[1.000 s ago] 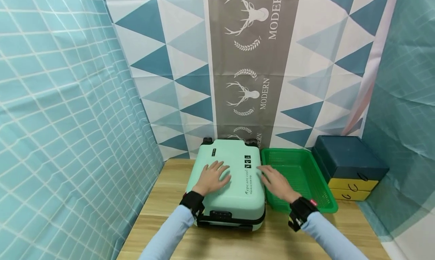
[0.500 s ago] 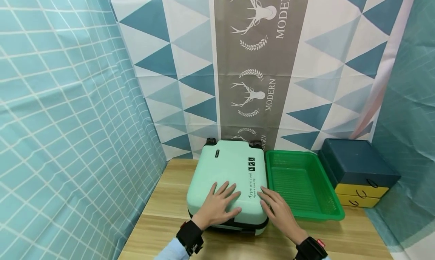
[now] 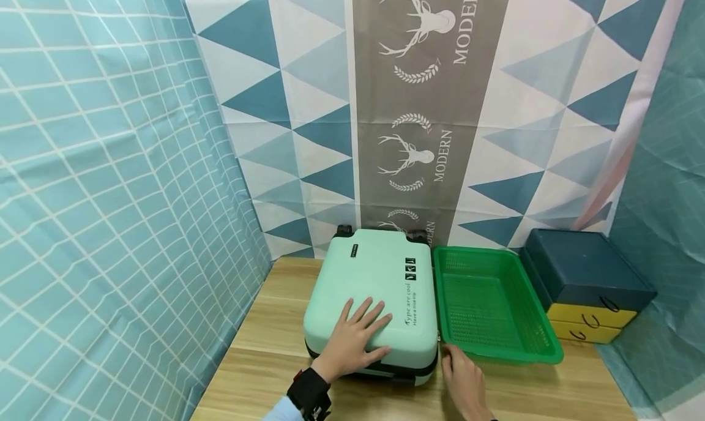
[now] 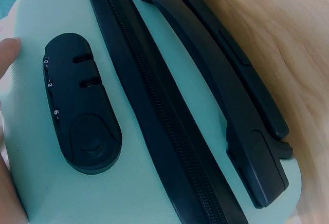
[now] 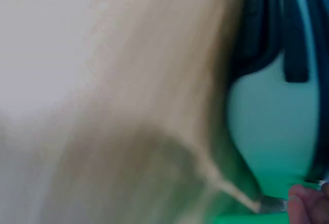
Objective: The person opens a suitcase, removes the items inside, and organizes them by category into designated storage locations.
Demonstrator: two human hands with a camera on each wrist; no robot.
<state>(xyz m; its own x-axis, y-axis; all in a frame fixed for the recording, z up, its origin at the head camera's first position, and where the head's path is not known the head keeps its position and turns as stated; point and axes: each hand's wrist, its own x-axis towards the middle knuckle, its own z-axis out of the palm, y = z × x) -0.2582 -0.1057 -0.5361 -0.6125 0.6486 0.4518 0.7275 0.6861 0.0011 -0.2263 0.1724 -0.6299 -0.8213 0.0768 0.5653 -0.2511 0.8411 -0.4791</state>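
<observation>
A mint-green hard-shell suitcase (image 3: 374,274) lies flat on the wooden table, its lid down. My left hand (image 3: 348,341) rests on the lid near the front edge with its fingers spread. Beside the suitcase's front right corner, my right hand (image 3: 464,378) has curled fingers. In the right wrist view its fingertips (image 5: 303,203) pinch a small zipper pull at the black zipper band, partly hidden by the fingers. The left wrist view shows the black combination lock (image 4: 82,106), the zipper (image 4: 154,90) and the black carry handle (image 4: 216,75) on the front side.
A green plastic basket (image 3: 498,346) stands close along the suitcase's right side. Farther right is a dark blue box (image 3: 595,262) with yellow drawers (image 3: 592,323). Patterned cloth (image 3: 308,133) hangs behind the table, and blue checked cloth (image 3: 110,164) on the left.
Both hands have come back toward the suitcase's front. The left has settled on the lid; the right has dropped from above the lid's right edge to the zipper side, its fingers curling.
</observation>
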